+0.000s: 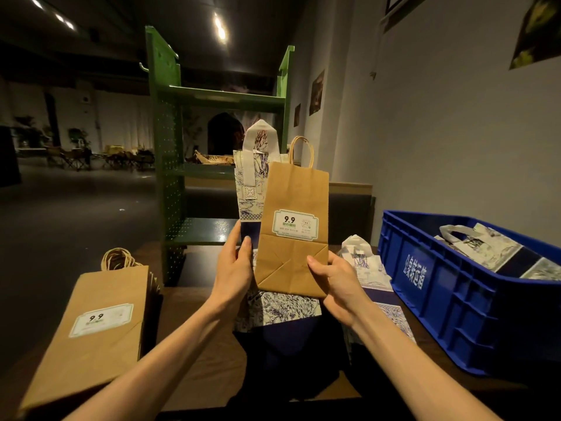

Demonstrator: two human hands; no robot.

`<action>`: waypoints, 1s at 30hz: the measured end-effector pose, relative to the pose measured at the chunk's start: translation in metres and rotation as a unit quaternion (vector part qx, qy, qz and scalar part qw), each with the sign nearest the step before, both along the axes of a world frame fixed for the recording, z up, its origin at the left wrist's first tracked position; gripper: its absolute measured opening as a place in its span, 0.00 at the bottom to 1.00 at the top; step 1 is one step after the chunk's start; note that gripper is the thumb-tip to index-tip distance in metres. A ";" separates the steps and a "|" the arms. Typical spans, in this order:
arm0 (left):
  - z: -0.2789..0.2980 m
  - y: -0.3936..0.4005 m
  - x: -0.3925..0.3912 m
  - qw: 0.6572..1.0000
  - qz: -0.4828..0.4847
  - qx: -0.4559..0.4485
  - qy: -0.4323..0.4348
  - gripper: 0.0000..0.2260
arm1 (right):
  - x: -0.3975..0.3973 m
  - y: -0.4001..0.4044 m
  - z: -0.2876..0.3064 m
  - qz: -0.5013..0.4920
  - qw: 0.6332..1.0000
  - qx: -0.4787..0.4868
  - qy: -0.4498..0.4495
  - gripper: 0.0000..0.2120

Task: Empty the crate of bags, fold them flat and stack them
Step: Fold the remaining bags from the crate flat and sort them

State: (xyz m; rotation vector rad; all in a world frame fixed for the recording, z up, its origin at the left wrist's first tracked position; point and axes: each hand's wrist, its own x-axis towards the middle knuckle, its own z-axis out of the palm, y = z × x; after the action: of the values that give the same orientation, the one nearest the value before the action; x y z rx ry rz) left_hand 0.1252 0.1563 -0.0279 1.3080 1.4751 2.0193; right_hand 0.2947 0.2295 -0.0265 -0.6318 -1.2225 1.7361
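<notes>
I hold two flat bags upright in front of me. A brown paper bag (pixel 293 229) with a white label is in front, and my right hand (pixel 332 276) grips its lower right edge. Behind it stands a white bag with blue print (pixel 250 180), and my left hand (pixel 235 262) holds its lower left edge. On the left of the table lies a stack of flat brown paper bags (pixel 91 326). More blue-print bags (pixel 283 308) lie flat under my hands. The blue crate (pixel 440 296) at the right holds several printed bags (pixel 485 250).
A green metal shelf unit (pixel 176 165) stands behind the table. Another white printed bag (pixel 362 262) lies between my right hand and the crate. A grey wall runs along the right. The dim room opens to the left.
</notes>
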 end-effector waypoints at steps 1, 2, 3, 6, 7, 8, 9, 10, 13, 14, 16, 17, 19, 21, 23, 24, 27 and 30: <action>-0.001 0.002 0.000 1.000 0.011 0.002 -0.003 0.15 | -0.002 0.000 -0.001 -0.001 1.000 -0.008 0.019 0.11; -0.002 0.002 0.001 1.000 0.024 0.006 -0.009 0.14 | -0.003 -0.001 -0.002 -0.003 0.999 -0.014 0.035 0.11; -0.002 0.003 0.002 0.999 0.037 0.015 -0.019 0.12 | -0.004 0.000 -0.003 -0.009 0.999 -0.017 0.049 0.10; 0.000 0.003 0.002 0.997 0.057 0.030 -0.050 0.08 | -0.006 0.005 -0.004 -0.033 0.995 -0.038 0.081 0.11; 0.001 0.004 0.001 0.996 0.053 0.028 -0.064 0.07 | -0.005 0.007 -0.004 -0.041 0.995 -0.042 0.078 0.11; 0.003 0.005 -0.001 0.996 0.039 0.019 -0.079 0.06 | -0.004 0.009 -0.003 -0.044 0.996 -0.040 0.065 0.11; 0.004 0.006 -0.003 0.996 0.017 0.009 -0.092 0.05 | -0.002 0.009 -0.002 -0.035 0.998 -0.032 0.046 0.11; 0.004 0.007 -0.004 0.995 -0.006 -0.004 -0.098 0.05 | 0.000 0.009 -0.002 -0.015 0.999 -0.022 0.028 0.12; 0.003 0.009 -0.009 0.991 -0.057 -0.030 -0.115 0.06 | 0.002 0.006 -0.002 0.033 0.999 0.021 -0.023 0.13; 0.001 0.009 -0.009 0.989 -0.068 -0.033 -0.129 0.08 | 0.001 0.006 -0.004 0.032 0.998 0.038 -0.040 0.13; -0.002 0.010 -0.009 0.985 -0.074 -0.035 -0.152 0.09 | -0.001 0.005 -0.007 0.017 0.996 0.070 -0.061 0.13; -0.003 0.010 -0.010 0.985 -0.067 -0.032 -0.154 0.08 | -0.003 0.005 -0.009 0.002 0.994 0.084 -0.069 0.12; -0.005 0.009 -0.010 0.987 -0.050 -0.025 -0.148 0.06 | -0.005 0.005 -0.012 -0.036 0.989 0.111 -0.088 0.11; -0.005 0.006 -0.011 0.992 -0.032 -0.017 -0.124 0.08 | -0.008 0.005 -0.014 -0.064 0.985 0.124 -0.096 0.10; -0.002 0.002 -0.013 0.994 -0.022 -0.007 -0.103 0.08 | -0.011 0.004 -0.015 -0.077 0.985 0.132 -0.087 0.09; -0.001 0.001 -0.014 0.995 -0.022 -0.002 -0.096 0.08 | -0.012 0.003 -0.016 -0.081 0.984 0.135 -0.081 0.09; 0.002 -0.003 -0.020 0.997 -0.006 0.020 -0.074 0.09 | -0.015 0.000 -0.014 -0.093 0.988 0.122 -0.032 0.09; 0.003 -0.007 -0.030 0.997 0.004 0.029 -0.072 0.09 | -0.012 0.003 -0.009 -0.081 0.993 0.088 0.014 0.09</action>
State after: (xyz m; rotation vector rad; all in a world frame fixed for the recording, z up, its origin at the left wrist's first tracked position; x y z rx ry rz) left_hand 0.0954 0.1491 -0.0252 1.1520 1.3699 2.1278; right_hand 0.2827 0.2322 -0.0353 -0.5843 -1.2533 1.4810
